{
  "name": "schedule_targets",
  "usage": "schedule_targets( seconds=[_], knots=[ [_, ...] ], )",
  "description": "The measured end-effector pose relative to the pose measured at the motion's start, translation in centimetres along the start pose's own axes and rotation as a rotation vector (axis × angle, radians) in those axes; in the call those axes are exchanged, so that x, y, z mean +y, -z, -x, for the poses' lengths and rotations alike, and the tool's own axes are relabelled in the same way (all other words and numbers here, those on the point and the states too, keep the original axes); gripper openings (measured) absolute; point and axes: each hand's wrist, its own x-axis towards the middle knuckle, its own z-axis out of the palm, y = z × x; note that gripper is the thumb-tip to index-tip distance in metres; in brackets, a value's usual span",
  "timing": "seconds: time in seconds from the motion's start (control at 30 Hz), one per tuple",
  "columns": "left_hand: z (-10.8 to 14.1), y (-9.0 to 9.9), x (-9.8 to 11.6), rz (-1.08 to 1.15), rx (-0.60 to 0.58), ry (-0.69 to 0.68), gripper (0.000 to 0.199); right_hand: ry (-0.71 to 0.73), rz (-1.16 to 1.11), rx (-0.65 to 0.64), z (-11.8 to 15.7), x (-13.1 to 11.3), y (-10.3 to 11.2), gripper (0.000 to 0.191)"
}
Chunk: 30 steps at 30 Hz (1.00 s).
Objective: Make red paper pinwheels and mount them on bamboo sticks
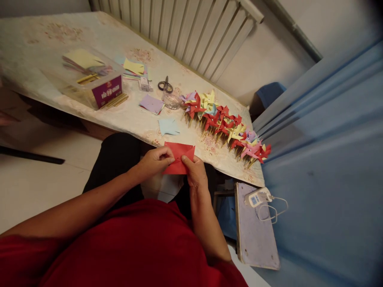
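My left hand [155,159] and my right hand [194,169] both pinch a folded red paper [179,153] held just in front of the table's near edge, above my lap. A light blue paper piece [168,126] lies on the table [134,115] just beyond it. A long row of finished paper pinwheels [224,123] in red, yellow, pink and purple lies on the table to the right of my hands.
A clear box [95,83] with coloured paper and sticks stands at the left. Scissors [165,85], a small clear jar [172,101], a purple paper square [151,104] and a stack of coloured sheets [134,68] lie behind. A stool with a small white device [257,198] stands at the right.
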Motion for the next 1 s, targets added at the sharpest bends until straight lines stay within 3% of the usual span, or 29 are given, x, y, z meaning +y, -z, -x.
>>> schedule_targets(
  seconds=[1.0],
  knots=[
    [-0.4, -1.2, 0.2, 0.017, 0.115, 0.053, 0.015, -0.026, -0.014, 0.0, 0.0, 0.3, 0.2, 0.03]
  ],
)
